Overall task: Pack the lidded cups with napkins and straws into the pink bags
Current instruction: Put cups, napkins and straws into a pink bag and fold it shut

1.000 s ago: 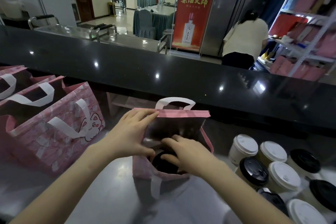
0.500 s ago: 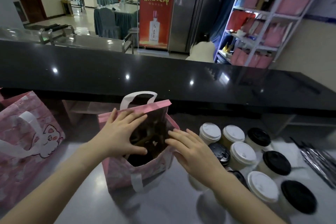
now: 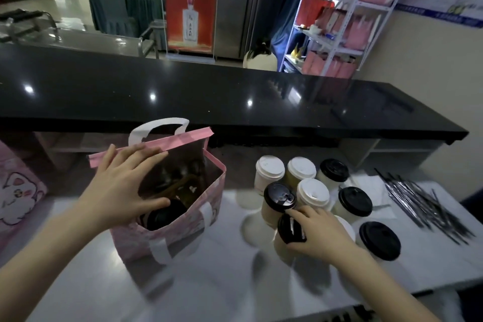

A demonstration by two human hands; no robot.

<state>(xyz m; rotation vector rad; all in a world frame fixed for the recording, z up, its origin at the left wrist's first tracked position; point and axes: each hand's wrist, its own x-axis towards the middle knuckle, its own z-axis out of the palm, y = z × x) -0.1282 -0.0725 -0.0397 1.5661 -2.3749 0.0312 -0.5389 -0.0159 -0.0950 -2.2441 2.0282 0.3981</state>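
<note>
Pink with white strap handles, the bag (image 3: 167,230) stands upright and open on the pale tabletop (image 3: 235,285), a little left of centre in front of you. Your left hand (image 3: 122,188) lies over the left side of its mouth. The fingers (image 3: 146,154) are straight and spread across the far rim, the thumb reaches out over the opening, and nothing is clasped in that hand. Down inside the bag sits the packed cup (image 3: 164,215), of which only the black lid shows, close to the near wall and just under your thumb.

To the right of the bag, apart from it, your right hand (image 3: 316,230) is wrapped round the front cup (image 3: 290,230). Its fingers curl over the black lid from the right side, and the cup leans so that the lid faces up and to the left. Its base is hard to make out, so you cannot tell whether it rests on the tabletop.

Behind and beside that hand stands the cluster of cups (image 3: 312,192), packed close together, some with white lids and some with black. One white lid is partly hidden behind your wrist. Further right a white napkin (image 3: 371,191) lies flat, and a loose heap of dark wrapped straws (image 3: 423,201) fans out just beside it.

At the far left edge a second bag (image 3: 15,191) shows a cartoon cat. A glossy black counter (image 3: 209,97) runs across behind everything.
</note>
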